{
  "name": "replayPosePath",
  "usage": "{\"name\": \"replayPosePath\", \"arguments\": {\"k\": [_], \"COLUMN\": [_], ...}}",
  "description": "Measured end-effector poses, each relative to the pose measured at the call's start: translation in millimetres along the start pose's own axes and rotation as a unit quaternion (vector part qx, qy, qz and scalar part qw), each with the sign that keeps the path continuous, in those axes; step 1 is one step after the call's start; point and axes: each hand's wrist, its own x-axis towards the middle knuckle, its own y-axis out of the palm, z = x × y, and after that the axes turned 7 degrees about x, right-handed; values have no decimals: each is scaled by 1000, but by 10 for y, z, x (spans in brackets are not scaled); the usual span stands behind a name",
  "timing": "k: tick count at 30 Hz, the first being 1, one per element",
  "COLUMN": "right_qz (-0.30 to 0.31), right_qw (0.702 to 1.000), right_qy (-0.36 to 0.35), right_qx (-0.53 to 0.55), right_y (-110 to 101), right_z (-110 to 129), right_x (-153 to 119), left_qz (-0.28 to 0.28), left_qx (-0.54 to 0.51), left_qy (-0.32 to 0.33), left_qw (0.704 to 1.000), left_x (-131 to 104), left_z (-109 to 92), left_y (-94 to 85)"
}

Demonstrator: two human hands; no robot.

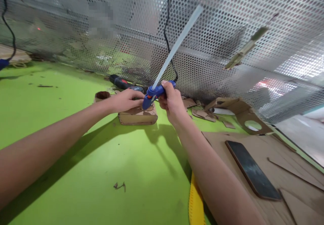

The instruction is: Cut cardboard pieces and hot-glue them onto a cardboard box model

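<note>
My right hand [173, 102] is wrapped around the handle of a blue hot glue gun [155, 92]. A long translucent glue stick [179, 43] sticks up out of it, and a black cord runs from the handle. The front of the gun is at the top of a small cardboard box [138, 118]; its tip is hard to make out. My left hand [126, 101] holds the box from above, with its fingers over the top and partly hidden behind the gun.
Behind my left hand are a cardboard ring [102, 95] and a dark power tool [124, 82]. A perforated metal screen [141, 32] borders the green table [96, 184]. On the right are cardboard scraps [204, 114], a phone [251, 169] on a cardboard sheet [298, 154] and a yellow strip [196, 201].
</note>
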Motion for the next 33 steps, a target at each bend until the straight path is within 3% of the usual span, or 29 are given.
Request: {"name": "replayPosePath", "arguments": {"k": [20, 33], "right_qz": [14, 31], "right_qw": [1000, 998], "right_qy": [-23, -41], "right_qx": [-7, -20], "right_y": [4, -67], "right_z": [-19, 6], "right_x": [9, 81], "left_qz": [0, 30], "left_qx": [0, -28], "left_qy": [-11, -18], "left_qw": [1000, 999], "left_x": [-16, -24], "left_z": [-18, 14], "left_y": [-17, -32]}}
